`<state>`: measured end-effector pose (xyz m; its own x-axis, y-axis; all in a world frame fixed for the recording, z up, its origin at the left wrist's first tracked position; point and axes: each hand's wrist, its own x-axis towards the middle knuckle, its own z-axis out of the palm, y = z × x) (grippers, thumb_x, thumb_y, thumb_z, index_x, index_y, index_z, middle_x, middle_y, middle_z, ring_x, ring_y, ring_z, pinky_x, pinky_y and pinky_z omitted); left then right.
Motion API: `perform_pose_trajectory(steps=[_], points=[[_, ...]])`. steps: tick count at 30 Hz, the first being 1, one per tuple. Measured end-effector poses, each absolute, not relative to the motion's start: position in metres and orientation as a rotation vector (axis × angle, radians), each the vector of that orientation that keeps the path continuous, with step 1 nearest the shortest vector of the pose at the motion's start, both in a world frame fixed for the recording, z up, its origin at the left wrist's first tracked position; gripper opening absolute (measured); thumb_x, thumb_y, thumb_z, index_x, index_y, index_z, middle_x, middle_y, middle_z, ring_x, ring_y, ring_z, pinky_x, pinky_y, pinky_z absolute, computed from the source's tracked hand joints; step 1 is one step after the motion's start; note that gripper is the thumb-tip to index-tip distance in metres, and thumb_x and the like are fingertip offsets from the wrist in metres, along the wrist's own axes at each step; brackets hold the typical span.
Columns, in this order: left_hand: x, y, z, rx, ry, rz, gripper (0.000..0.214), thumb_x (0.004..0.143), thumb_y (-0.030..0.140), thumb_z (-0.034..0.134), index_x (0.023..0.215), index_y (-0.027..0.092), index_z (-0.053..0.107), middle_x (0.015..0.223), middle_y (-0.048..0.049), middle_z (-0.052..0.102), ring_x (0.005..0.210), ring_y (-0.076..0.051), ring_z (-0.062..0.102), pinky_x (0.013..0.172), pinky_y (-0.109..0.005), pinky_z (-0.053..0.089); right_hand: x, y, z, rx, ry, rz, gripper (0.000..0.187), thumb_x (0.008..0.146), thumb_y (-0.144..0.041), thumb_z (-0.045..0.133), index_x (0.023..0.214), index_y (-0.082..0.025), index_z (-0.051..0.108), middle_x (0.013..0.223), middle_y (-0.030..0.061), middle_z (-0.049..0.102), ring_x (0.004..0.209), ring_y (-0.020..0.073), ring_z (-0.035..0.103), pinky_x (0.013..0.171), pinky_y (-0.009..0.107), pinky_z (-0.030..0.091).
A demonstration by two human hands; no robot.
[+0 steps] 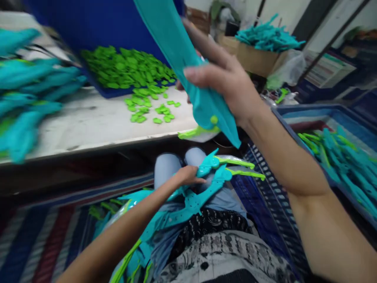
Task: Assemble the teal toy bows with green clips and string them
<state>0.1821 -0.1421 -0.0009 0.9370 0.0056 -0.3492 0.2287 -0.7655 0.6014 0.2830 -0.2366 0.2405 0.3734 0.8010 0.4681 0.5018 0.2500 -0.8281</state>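
My right hand [224,74] is raised over the table edge and grips a long teal plastic piece [188,59] with a lime green tip at its lower end. My left hand [187,175] rests low on my lap, fingers closed on teal strap-like pieces with lime green ends [218,167]. More teal pieces [176,214] lie across my lap. Small lime green plastic parts [153,108] are scattered on the white table [88,122] just left of my right hand.
A blue tray [112,92] heaped with green parts sits at the table's back. Teal pieces are piled at the left [26,90], in a cardboard box [253,59] behind, and in a blue crate [347,157] at the right. Striped fabric covers the floor.
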Motion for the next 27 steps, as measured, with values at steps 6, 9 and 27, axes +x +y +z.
perform_pose_trajectory(steps=[6,9,27], points=[[0.098,-0.135,0.082,2.088,0.309,0.561,0.029,0.084,0.042,0.059,0.103,0.021,0.065,0.097,-0.0078,0.068,0.09,-0.023,0.065,0.082,-0.037,0.053,0.276,-0.224,0.192,-1.606,-1.371,0.141,0.059,0.084,-0.031,0.057,0.141,-0.025,0.04,0.124,0.0004,0.06,0.1,0.0182,0.061,0.083,0.036,0.056],[0.093,-0.131,0.131,1.739,0.369,0.958,0.043,0.086,0.043,0.058,0.125,0.025,0.053,0.121,-0.0085,0.062,0.111,-0.023,0.06,0.091,-0.037,0.051,0.246,-0.2,0.171,-1.704,-1.317,-0.095,0.061,0.086,-0.033,0.056,0.144,-0.026,0.037,0.116,0.0058,0.061,0.103,0.0224,0.058,0.09,0.04,0.052],[0.102,-0.044,0.166,1.637,0.544,1.243,0.035,0.074,0.05,0.069,0.073,0.019,0.053,0.068,0.0001,0.061,0.075,-0.018,0.066,0.068,-0.027,0.054,0.195,-0.194,0.073,-1.734,-1.888,-0.326,0.04,0.092,-0.041,0.05,0.119,-0.012,0.058,0.105,0.0137,0.068,0.096,0.0257,0.064,0.08,0.036,0.055]])
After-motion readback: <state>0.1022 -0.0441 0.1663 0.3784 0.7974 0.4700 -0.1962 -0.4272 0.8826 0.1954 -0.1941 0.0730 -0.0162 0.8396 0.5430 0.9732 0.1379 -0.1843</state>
